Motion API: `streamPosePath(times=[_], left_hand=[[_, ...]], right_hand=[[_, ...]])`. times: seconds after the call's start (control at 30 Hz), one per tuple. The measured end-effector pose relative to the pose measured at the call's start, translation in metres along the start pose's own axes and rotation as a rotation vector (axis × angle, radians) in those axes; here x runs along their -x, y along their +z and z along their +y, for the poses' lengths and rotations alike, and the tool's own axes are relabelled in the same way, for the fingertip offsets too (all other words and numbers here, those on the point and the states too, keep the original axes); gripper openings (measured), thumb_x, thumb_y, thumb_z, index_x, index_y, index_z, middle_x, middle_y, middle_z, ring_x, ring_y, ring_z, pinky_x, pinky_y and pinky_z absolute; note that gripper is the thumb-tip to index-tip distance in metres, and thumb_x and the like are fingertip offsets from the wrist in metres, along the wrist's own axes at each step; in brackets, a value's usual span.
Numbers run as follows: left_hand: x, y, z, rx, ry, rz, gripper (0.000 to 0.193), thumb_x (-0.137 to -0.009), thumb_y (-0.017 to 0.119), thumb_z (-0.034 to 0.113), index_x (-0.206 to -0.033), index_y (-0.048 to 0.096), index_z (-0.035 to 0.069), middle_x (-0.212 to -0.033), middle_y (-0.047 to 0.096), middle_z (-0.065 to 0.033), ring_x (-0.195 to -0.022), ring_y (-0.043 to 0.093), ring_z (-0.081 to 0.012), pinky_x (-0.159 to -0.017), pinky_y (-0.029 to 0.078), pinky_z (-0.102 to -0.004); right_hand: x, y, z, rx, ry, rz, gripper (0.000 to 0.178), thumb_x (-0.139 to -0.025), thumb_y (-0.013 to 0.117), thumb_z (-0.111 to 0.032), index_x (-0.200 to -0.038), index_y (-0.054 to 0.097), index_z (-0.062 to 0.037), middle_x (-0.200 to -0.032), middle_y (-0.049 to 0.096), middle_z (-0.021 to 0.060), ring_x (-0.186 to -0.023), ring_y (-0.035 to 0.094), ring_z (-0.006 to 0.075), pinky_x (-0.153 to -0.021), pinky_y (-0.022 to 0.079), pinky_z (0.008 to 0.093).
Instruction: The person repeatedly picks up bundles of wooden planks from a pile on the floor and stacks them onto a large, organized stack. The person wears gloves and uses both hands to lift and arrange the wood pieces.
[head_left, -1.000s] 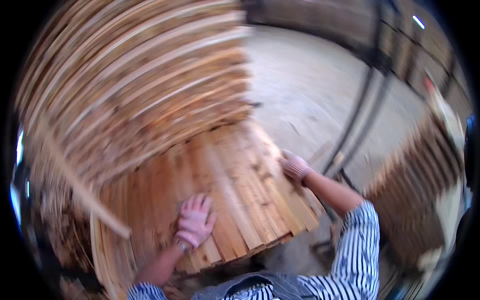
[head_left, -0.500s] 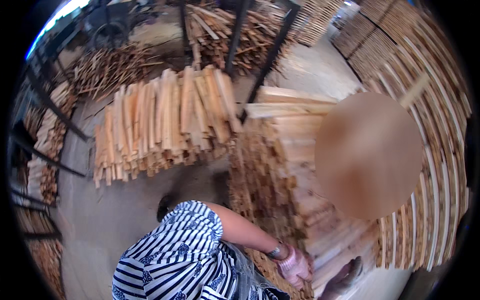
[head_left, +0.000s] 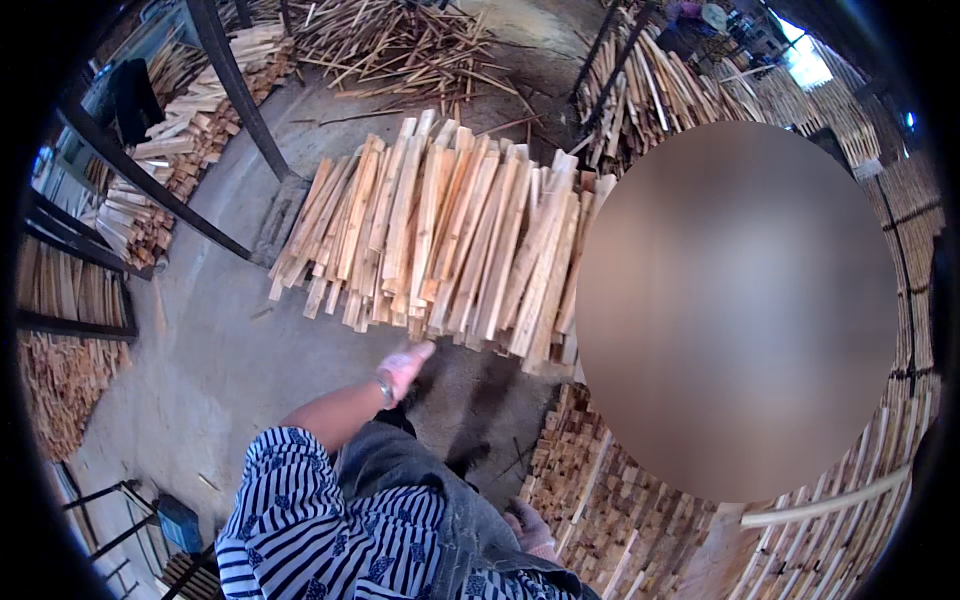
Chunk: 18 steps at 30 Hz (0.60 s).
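Observation:
My left hand (head_left: 403,370), in a pale pink glove, reaches forward with its fingers stretched out and nothing visible in it. Its fingertips are close to the near ends of a pile of sawn wooden strips (head_left: 440,230); whether they touch is unclear. Close to my body, my right hand (head_left: 532,530) is gloved too and half hidden by the grey apron (head_left: 400,470). Beside it rises a tightly layered stack of wooden strips (head_left: 610,490), seen by its cut ends. The right hand's fingers do not show well enough to judge their grip.
A large blurred disc covers much of the right side. Dark metal posts (head_left: 235,90) stand at the left, with more stacked wood (head_left: 200,140) behind them. Scattered thin sticks (head_left: 400,50) lie at the back. A blue container (head_left: 180,522) sits at lower left.
My view has turned left. The left hand has left the layered stack and swung over toward the loose pile of strips. My right hand now appears closer in beside the apron.

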<state>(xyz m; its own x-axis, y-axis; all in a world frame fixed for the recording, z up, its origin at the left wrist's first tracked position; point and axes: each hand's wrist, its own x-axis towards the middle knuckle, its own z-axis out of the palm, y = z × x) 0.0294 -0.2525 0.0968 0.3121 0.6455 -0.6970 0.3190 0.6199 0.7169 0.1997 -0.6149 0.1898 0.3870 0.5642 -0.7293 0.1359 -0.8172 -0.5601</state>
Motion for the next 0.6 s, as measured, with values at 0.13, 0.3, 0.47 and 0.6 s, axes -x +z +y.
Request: streamPosePath(times=[0.13, 0.3, 0.47, 0.6], left_hand=[[-0.091, -0.09, -0.016, 0.11, -0.173, 0.142, 0.11, -0.087, 0.068, 0.057, -0.157, 0.004, 0.001, -0.157, 0.032, -0.0222, -0.144, 0.034, -0.0295, -0.117, 0.027, -0.0421], [-0.197, -0.132, 0.04, 0.187, -0.056, 0.097, 0.125, -0.083, 0.079, 0.046, -0.156, -0.013, 0.002, -0.16, 0.021, -0.0258, -0.145, 0.031, -0.0313, -0.12, 0.023, -0.0436], [-0.331, -0.169, 0.043, -0.139, 0.012, 0.261, 0.137, -0.072, 0.08, 0.061, -0.156, -0.009, 0.001, -0.165, 0.004, -0.0214, -0.152, 0.01, -0.032, -0.124, 0.014, -0.0426], [-0.358, -0.137, 0.067, -0.406, -0.188, 0.43, 0.143, -0.064, 0.081, 0.07, -0.158, -0.005, 0.004, -0.165, 0.007, -0.0202, -0.153, 0.005, -0.0343, -0.123, 0.014, -0.0425]], right_hand=[[-0.067, 0.021, -0.054, -0.084, -0.049, -0.225, 0.053, -0.097, 0.063, -0.03, -0.14, 0.05, -0.0021, -0.13, 0.063, 0.0168, -0.122, 0.058, 0.0256, -0.105, 0.043, 0.0317], [-0.13, 0.077, -0.033, 0.403, 0.016, -0.172, 0.051, -0.099, 0.055, -0.038, -0.141, 0.051, -0.0078, -0.124, 0.064, 0.0152, -0.118, 0.059, 0.0251, -0.105, 0.042, 0.0316], [-0.151, 0.106, 0.036, 0.349, 0.073, -0.156, 0.052, -0.099, 0.056, -0.037, -0.14, 0.052, -0.0052, -0.128, 0.064, 0.0171, -0.12, 0.06, 0.0282, -0.103, 0.045, 0.0353], [-0.132, 0.127, 0.09, 0.248, 0.218, -0.11, 0.05, -0.099, 0.057, -0.035, -0.139, 0.053, -0.0052, -0.127, 0.064, 0.0155, -0.115, 0.061, 0.0261, -0.098, 0.048, 0.036]])
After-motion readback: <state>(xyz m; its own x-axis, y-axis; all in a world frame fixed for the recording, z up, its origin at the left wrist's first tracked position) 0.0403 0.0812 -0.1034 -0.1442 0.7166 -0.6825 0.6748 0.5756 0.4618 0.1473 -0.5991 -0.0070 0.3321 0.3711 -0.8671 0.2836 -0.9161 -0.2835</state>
